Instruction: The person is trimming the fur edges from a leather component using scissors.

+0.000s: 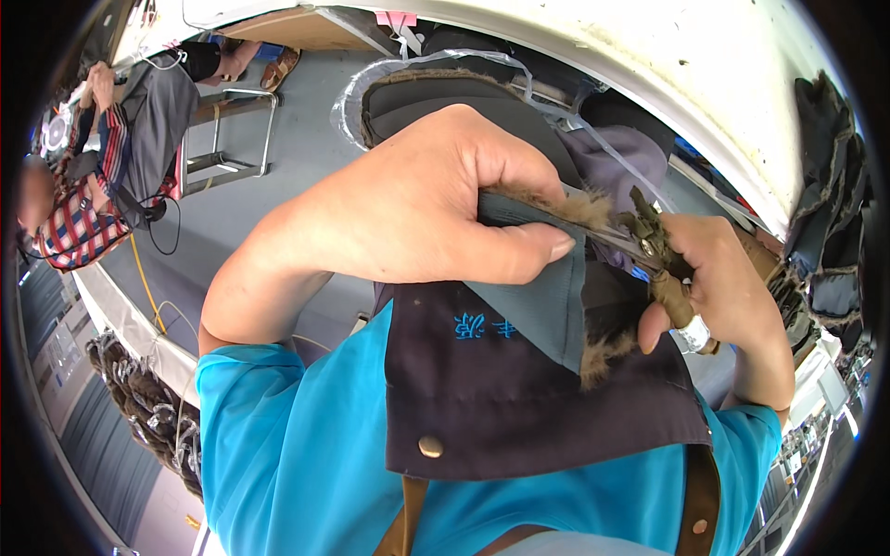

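Head; left hand (436,199) pinches fabric (547,301)

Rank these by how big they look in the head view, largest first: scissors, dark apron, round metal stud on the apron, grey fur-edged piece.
1. Dark apron, partly covered
2. Grey fur-edged piece, partly hidden by the left hand
3. Scissors, handles partly hidden
4. Round metal stud

The head view looks steeply down from the wearer's head, near the left hand (417,204) and right hand (712,264), which loom large. Its wide fisheye takes in the apron bib (528,408) bodyward of them, the white tabletop (640,51) bowed beyond them, and a seated co-worker (158,102) far leftward.
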{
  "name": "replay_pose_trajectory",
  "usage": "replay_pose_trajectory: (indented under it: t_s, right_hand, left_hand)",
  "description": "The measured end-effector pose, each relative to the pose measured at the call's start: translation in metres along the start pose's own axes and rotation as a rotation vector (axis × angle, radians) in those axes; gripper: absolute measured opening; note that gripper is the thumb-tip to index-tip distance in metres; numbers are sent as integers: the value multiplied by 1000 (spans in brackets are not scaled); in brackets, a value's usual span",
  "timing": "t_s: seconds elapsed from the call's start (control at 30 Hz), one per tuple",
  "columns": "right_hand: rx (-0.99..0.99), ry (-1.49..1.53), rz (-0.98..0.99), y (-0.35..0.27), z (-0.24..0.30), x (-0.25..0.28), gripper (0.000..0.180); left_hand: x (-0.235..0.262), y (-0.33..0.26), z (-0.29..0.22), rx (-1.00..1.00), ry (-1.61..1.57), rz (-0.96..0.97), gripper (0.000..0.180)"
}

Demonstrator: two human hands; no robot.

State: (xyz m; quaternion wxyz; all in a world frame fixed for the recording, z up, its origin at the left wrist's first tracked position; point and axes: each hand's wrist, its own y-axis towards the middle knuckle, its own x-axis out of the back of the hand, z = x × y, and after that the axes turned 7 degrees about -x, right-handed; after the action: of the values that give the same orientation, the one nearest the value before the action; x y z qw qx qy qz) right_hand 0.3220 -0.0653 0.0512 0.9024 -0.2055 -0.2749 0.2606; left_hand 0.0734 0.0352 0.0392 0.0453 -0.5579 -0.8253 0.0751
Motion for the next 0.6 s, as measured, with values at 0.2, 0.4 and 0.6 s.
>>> replay_pose_trajectory:
  t_s: [0.2,0.4,0.6]
  right_hand:
    - [62,-122,-59,4,2,0,26]
    - [78,-130,-49,7,-2,-3,23]
    - [35,-100,-33,4,-5,-5,23]
  left_hand:
    - [-3,1,-1,28,8,-9,9]
    - [-3,0,0,32,7,-3,10]
    - [-3,1,1,50,-7,25,10]
